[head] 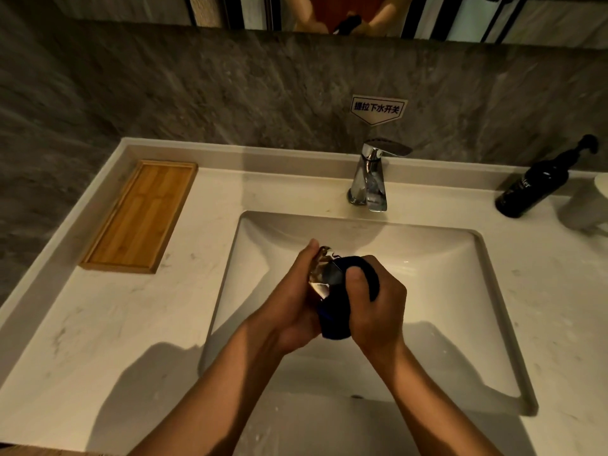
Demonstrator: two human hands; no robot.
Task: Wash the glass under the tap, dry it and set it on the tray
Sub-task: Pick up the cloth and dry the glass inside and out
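Observation:
Over the middle of the white sink basin (444,291) my left hand (292,301) grips a clear glass (320,273), tilted on its side. My right hand (378,301) holds a dark blue cloth (335,319) wrapped against the glass, fingers curled round it. Most of the glass is hidden by both hands and the cloth. The chrome tap (370,179) stands behind the basin with no water running. A wooden tray (141,215) lies on the counter at the back left, nothing on it.
A black pump bottle (533,185) and a white cup (589,205) stand at the right end of the counter (115,324). A small sign (376,108) is stuck on the grey stone wall above the tap. A mirror edge runs along the top.

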